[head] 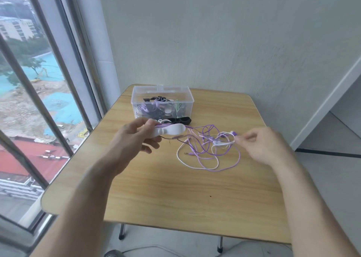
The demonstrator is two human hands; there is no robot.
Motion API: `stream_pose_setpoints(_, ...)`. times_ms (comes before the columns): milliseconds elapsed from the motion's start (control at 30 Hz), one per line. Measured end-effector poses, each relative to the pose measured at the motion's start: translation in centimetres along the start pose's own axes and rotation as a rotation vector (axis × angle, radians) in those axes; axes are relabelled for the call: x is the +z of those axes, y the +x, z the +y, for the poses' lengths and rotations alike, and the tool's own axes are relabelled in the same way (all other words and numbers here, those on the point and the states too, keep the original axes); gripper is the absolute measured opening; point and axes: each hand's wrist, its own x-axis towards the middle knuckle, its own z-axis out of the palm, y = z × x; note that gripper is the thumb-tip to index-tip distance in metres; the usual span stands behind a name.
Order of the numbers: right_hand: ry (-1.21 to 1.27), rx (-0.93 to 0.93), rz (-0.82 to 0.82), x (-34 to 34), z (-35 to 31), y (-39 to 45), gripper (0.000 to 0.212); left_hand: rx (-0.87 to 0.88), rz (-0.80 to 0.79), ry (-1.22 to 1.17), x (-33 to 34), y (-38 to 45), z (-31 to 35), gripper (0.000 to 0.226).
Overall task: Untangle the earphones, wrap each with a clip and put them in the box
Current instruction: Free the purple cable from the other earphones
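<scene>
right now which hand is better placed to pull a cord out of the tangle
Right. The right hand already pinches at the edge of the tangled cords, while the left hand is busy holding the white clip.

Two bare forearms reach into view from the lower edge, each ending in a bare hand. The left hand (134,139) and the right hand (261,145) wear no gloves, and no rings show on the fingers that can be seen. Neither wrist carries a watch, band or bracelet. No sleeve shows on either arm: both are uncovered from the wrist back to the frame's edge. The fingernails are short and unpainted where visible. The right hand is slightly blurred, so its finer details cannot be told.
</scene>
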Motion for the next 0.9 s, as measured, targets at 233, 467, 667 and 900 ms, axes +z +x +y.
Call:
stream_pose_setpoints(233, 0.235, -0.524, -0.160, 2.9, -4.6, -2.6, 0.016, 0.044, -0.340, -0.092, 0.3, -0.6, 0.5, 0.047)
stream_pose_setpoints(467, 0.371, -0.413, -0.087, 1.6, -4.6, -2.0, 0.024, -0.029, -0.254, 0.270, -0.2, -0.5, -0.1, 0.043)
stream_pose_setpoints(667, 0.459, -0.239, -0.017, 1.5, -4.6, -1.8, 0.034, -0.023, -0.130, 0.391, -0.3, -0.1, -0.2, 0.019)
stream_pose_setpoints(900, 0.523, -0.261, -0.191, 0.7, -4.4, -2.4, 0.006, -0.024, 0.104, 0.283, 0.4, 0.7, -1.1, 0.013)
